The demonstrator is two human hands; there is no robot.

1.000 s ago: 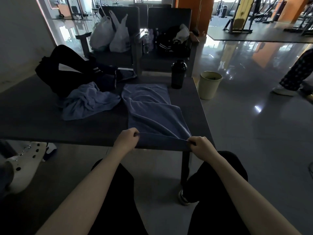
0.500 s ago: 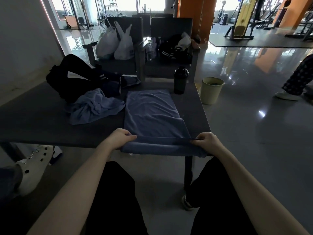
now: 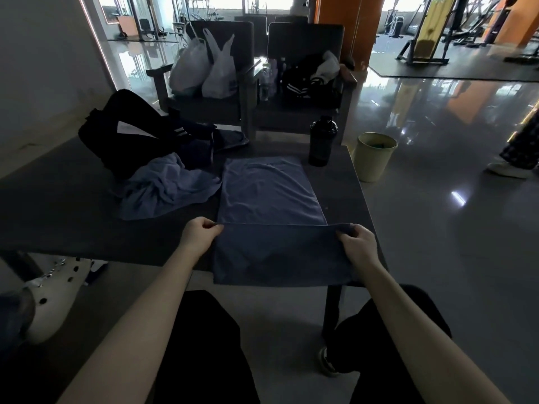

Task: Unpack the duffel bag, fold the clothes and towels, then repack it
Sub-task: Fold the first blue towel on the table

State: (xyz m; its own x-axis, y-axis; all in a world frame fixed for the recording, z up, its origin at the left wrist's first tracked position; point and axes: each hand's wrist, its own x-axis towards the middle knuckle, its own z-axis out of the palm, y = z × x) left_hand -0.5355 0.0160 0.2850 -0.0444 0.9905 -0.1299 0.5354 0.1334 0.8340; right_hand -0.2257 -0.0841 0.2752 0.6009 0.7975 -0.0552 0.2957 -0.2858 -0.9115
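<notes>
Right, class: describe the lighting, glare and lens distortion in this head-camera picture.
Head view: backlit by bright windows, so the dark grey table and the blue cloth towel pinched by the left hand and right hand look dim; head view: white glare streaks the glossy grey floor; head view: wide-angle distortion stretches the forearms.

The left forearm (image 3: 145, 310) and right forearm (image 3: 408, 316) are bare and reach forward, angling slightly toward each other. The left hand (image 3: 198, 239) is curled, thumb and forefinger pinching one corner of the towel (image 3: 277, 255). Level with it and well apart, the right hand (image 3: 360, 246) grips the other corner, fingers curled over the edge, knuckles up. Both wrists look straight.
</notes>
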